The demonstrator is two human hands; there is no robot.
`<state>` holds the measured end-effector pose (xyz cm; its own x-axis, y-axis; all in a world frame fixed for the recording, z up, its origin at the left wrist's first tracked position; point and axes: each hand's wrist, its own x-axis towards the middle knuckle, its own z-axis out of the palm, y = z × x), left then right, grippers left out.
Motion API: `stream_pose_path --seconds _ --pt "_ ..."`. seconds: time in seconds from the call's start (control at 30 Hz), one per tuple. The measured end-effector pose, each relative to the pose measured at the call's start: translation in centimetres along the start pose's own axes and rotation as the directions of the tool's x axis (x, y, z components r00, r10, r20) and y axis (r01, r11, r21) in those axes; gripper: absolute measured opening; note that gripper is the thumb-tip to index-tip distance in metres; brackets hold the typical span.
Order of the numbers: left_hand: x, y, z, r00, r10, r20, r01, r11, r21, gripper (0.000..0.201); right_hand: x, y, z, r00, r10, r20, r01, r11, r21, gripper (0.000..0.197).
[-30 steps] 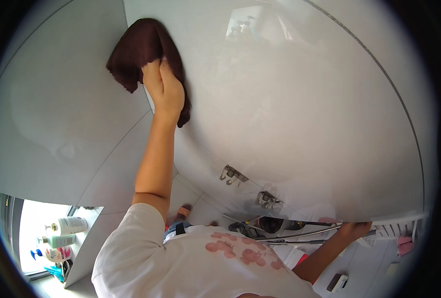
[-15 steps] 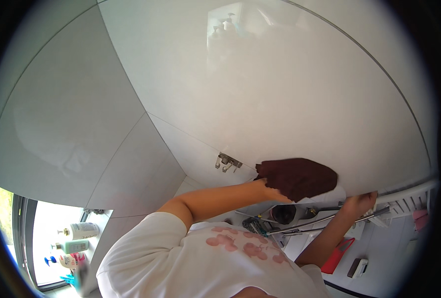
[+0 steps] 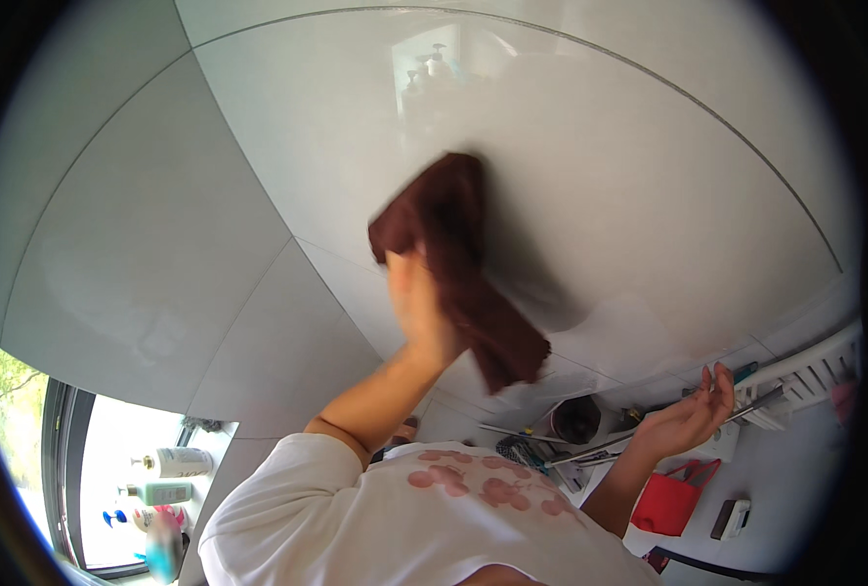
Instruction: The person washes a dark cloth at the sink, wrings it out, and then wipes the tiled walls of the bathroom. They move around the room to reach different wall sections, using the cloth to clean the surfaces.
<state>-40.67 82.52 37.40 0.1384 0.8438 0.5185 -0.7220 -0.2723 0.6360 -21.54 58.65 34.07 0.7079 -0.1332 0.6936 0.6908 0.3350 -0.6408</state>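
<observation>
A dark brown cloth (image 3: 453,220) is bunched in my left hand (image 3: 416,298), which is raised in front of the glossy pale wall tiles (image 3: 610,176). The cloth's upper part covers my fingers, and its lower end hangs loose to the right of my wrist. Cloth and hand are slightly blurred; I cannot tell how firmly the cloth presses on the tile. Palm up, my right hand (image 3: 688,415) is empty with its fingers apart, beside a white slatted rack (image 3: 813,376) and a metal bar (image 3: 761,402).
Pump bottles, including a white bottle (image 3: 182,461) and a green bottle (image 3: 165,492), line the window sill at lower left. A red bag (image 3: 670,503) lies at lower right, near a dark round container (image 3: 576,420).
My left hand has carried the cloth up and leftward across the wall, and the cloth's lower end now hangs down. My right hand has come away from the white rack and opened.
</observation>
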Motion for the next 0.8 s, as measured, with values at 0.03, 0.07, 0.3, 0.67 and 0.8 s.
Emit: stream_pose_path --seconds 0.03,0.07,0.3,0.67,0.8 --pt "1.7 0.6 -0.5 0.997 -0.066 -0.033 0.062 0.991 -0.123 0.033 -0.7 -0.5 0.3 0.999 -0.038 0.025 0.039 0.999 -0.038 0.027" --pt "2.1 1.4 -0.8 0.983 -0.182 -0.011 0.16 0.886 -0.435 0.032 -1.3 -0.9 0.7 0.996 -0.076 0.051 0.08 0.994 -0.075 0.026" --pt "1.8 5.1 -2.7 0.799 -0.539 -0.266 0.521 0.842 -0.141 0.035 -3.8 -3.2 4.3 0.907 -0.161 0.39 0.145 0.987 0.069 0.024" --pt "-2.8 6.8 0.8 0.58 -0.638 0.507 0.778 0.618 -0.113 0.035 -9.4 -4.6 6.6 0.176 0.336 0.925 -0.933 0.355 0.049 0.088" --pt "-5.0 4.4 0.2 0.439 -0.554 0.707 0.574 0.779 0.253 0.023 -9.9 -4.2 3.5 0.156 0.528 0.835 -0.964 0.267 0.012 0.067"
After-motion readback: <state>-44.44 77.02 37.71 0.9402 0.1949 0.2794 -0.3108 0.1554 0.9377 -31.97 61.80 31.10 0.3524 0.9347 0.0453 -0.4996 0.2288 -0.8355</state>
